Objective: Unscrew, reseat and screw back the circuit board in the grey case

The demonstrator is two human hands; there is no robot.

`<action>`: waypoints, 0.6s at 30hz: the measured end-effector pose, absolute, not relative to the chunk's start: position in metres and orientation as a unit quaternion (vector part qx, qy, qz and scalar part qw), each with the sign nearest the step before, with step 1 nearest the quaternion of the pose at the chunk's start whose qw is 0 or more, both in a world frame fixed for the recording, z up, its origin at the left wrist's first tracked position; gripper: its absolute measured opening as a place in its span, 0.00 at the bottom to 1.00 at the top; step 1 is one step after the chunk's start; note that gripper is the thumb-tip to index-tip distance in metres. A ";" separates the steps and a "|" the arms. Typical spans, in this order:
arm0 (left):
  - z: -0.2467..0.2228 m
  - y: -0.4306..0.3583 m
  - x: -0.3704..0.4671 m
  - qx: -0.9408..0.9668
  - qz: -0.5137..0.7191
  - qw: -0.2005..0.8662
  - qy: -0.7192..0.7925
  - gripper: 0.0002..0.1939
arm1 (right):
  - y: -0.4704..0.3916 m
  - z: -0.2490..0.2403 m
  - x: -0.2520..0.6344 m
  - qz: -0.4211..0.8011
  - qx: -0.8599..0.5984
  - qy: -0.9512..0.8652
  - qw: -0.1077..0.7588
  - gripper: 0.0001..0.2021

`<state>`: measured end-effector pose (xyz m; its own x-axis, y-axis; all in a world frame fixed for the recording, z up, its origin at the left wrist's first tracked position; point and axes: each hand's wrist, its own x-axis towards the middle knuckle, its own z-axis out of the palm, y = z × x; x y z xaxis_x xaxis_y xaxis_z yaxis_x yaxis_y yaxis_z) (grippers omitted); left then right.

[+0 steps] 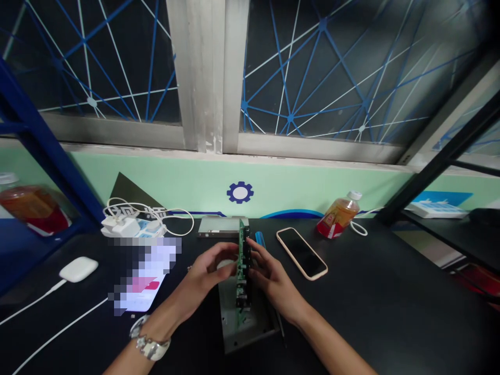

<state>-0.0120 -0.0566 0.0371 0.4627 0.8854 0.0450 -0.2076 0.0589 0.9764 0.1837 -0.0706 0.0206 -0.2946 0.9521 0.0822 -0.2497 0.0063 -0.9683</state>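
A green circuit board (241, 271) with black parts along its right side stands on edge between my hands. My left hand (209, 268) grips it from the left, thumb and fingers against its face. From the right, my right hand (275, 284) holds the same board, its fingertips partly hidden behind the black parts. Below the board lies a grey metal plate or open casing (230, 333) on the dark table. Just beyond my right fingers shows a blue object (260, 239), mostly hidden. A thin rod-like tool (282, 328) lies along the plate's right side.
A phone (302, 254) in a pale case and a drink bottle (338, 214) are to the right. A silver metal box (219, 227) stands behind. On the left are a lit phone (150, 284), a white charging case (79, 269) and a power strip (133, 227) with cables.
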 end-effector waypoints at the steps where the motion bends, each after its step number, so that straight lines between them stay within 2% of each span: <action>1: 0.036 -0.057 -0.010 0.548 0.427 0.642 0.324 0.23 | -0.071 0.022 0.182 0.614 -0.340 -0.516 0.491 0.31; 5: 0.034 -0.061 -0.004 0.538 0.423 0.648 0.334 0.30 | -0.073 0.024 0.179 0.605 -0.354 -0.512 0.497 0.30; 9: 0.031 -0.063 -0.002 0.518 0.397 0.676 0.341 0.32 | -0.080 0.026 0.178 0.691 -0.309 -0.433 0.490 0.26; 11: 0.030 -0.064 0.000 0.513 0.382 0.687 0.345 0.31 | -0.085 0.028 0.178 0.723 -0.282 -0.413 0.477 0.28; 15: 0.027 -0.065 0.001 0.511 0.379 0.678 0.368 0.31 | -0.091 0.038 0.177 0.712 -0.298 -0.443 0.456 0.34; 18: 0.029 -0.061 -0.005 0.492 0.376 0.689 0.376 0.32 | -0.088 0.047 0.179 0.713 -0.293 -0.441 0.459 0.31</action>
<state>-0.0053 -0.0609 0.0288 0.4342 0.8885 -0.1486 -0.1475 0.2328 0.9613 0.1793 -0.0878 0.0466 -0.4063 0.9136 -0.0130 -0.3969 -0.1893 -0.8981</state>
